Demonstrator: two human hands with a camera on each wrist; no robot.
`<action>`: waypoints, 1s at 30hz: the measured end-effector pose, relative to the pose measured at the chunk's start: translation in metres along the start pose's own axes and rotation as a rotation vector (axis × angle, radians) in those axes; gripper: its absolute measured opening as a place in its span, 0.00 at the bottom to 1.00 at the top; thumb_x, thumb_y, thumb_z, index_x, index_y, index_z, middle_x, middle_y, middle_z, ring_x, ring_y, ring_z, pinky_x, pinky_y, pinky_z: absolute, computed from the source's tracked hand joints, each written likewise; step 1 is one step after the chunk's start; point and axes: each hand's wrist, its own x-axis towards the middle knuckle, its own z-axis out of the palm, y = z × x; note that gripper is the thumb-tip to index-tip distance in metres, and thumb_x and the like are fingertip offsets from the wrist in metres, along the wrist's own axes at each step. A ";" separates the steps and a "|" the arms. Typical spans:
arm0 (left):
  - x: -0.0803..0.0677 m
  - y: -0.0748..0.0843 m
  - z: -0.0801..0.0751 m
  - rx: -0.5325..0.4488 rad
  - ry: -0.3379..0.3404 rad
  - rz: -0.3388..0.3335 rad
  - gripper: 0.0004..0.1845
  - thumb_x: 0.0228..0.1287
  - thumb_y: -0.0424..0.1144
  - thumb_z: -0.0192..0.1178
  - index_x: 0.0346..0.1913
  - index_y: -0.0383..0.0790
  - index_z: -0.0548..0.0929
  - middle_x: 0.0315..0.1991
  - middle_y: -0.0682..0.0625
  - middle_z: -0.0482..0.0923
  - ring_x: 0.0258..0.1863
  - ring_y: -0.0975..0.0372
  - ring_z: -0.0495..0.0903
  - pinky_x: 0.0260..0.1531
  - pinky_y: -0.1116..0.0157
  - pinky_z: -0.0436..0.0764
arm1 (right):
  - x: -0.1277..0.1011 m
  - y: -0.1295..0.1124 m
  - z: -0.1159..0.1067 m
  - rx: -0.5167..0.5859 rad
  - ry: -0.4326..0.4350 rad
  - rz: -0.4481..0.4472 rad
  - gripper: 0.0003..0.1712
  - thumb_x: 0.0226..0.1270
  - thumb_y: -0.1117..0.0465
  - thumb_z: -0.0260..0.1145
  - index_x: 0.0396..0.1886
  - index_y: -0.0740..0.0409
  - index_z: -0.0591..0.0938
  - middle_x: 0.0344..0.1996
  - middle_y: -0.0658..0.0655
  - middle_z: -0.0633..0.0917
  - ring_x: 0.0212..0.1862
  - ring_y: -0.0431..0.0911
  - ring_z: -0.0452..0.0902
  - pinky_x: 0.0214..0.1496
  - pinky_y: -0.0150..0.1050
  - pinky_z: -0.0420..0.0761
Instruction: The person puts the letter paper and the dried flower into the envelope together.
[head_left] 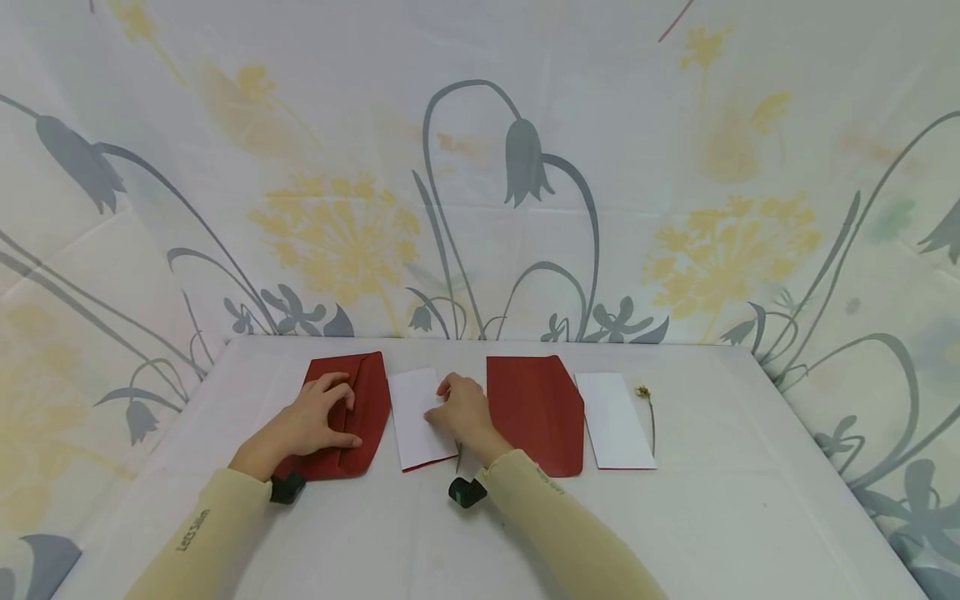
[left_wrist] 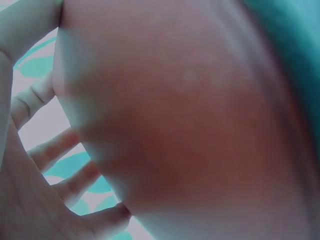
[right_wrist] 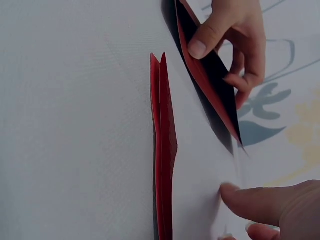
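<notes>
Red envelope (head_left: pixel 352 417) is lying at the worktop's (head_left: pixel 375 542) left rear, left hand (head_left: pixel 311 421) pinching its flap, fingers curled. White card (head_left: pixel 416 417) is lying just beside it; right hand (head_left: pixel 465 410) is pressing it, fingers bent. Open room is showing along the near edge.

Right hand (right_wrist: pixel 280 210) has fingertips resting on the white card (right_wrist: pixel 200 165), red edges showing. Left hand (right_wrist: pixel 235 40) pinches the red envelope (right_wrist: pixel 212 80) just beside it.
</notes>
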 end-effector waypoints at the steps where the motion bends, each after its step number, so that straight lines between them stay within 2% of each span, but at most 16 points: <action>1: 0.000 0.000 0.000 0.000 0.000 0.002 0.25 0.47 0.53 0.78 0.38 0.49 0.72 0.69 0.34 0.59 0.64 0.34 0.58 0.38 0.42 0.79 | 0.000 0.000 0.001 0.010 0.000 0.005 0.20 0.48 0.63 0.79 0.39 0.60 0.79 0.29 0.52 0.77 0.33 0.46 0.72 0.34 0.40 0.75; 4: 0.000 0.000 0.000 0.002 0.002 -0.003 0.25 0.48 0.52 0.78 0.38 0.50 0.72 0.69 0.35 0.58 0.65 0.34 0.58 0.39 0.42 0.79 | -0.002 -0.003 0.004 0.038 0.021 0.028 0.29 0.44 0.63 0.83 0.45 0.61 0.79 0.31 0.53 0.77 0.33 0.46 0.72 0.36 0.40 0.76; 9: 0.000 -0.001 0.000 0.003 0.007 0.004 0.24 0.48 0.51 0.78 0.37 0.50 0.72 0.69 0.34 0.59 0.65 0.34 0.58 0.38 0.41 0.78 | -0.001 -0.006 0.011 0.045 0.069 0.070 0.32 0.42 0.68 0.82 0.50 0.59 0.78 0.30 0.51 0.79 0.32 0.46 0.74 0.35 0.38 0.78; 18: -0.001 0.000 0.000 0.001 -0.003 -0.005 0.24 0.48 0.52 0.78 0.37 0.50 0.72 0.70 0.34 0.58 0.65 0.34 0.58 0.40 0.41 0.79 | -0.005 -0.006 0.015 0.061 0.107 0.091 0.24 0.50 0.71 0.73 0.49 0.58 0.79 0.28 0.49 0.80 0.32 0.46 0.76 0.35 0.39 0.77; 24: -0.002 0.001 0.000 0.009 0.004 -0.013 0.25 0.47 0.53 0.78 0.37 0.49 0.72 0.69 0.34 0.60 0.64 0.34 0.59 0.39 0.43 0.79 | -0.003 0.000 0.007 0.156 0.120 0.041 0.20 0.49 0.73 0.73 0.44 0.56 0.81 0.26 0.48 0.81 0.29 0.42 0.76 0.29 0.36 0.76; 30: 0.000 0.003 -0.001 0.051 -0.009 -0.033 0.25 0.47 0.54 0.78 0.36 0.50 0.72 0.69 0.35 0.60 0.64 0.34 0.59 0.35 0.44 0.79 | 0.001 0.003 0.000 0.255 0.116 0.021 0.18 0.49 0.74 0.73 0.41 0.57 0.85 0.31 0.51 0.85 0.32 0.42 0.82 0.34 0.38 0.80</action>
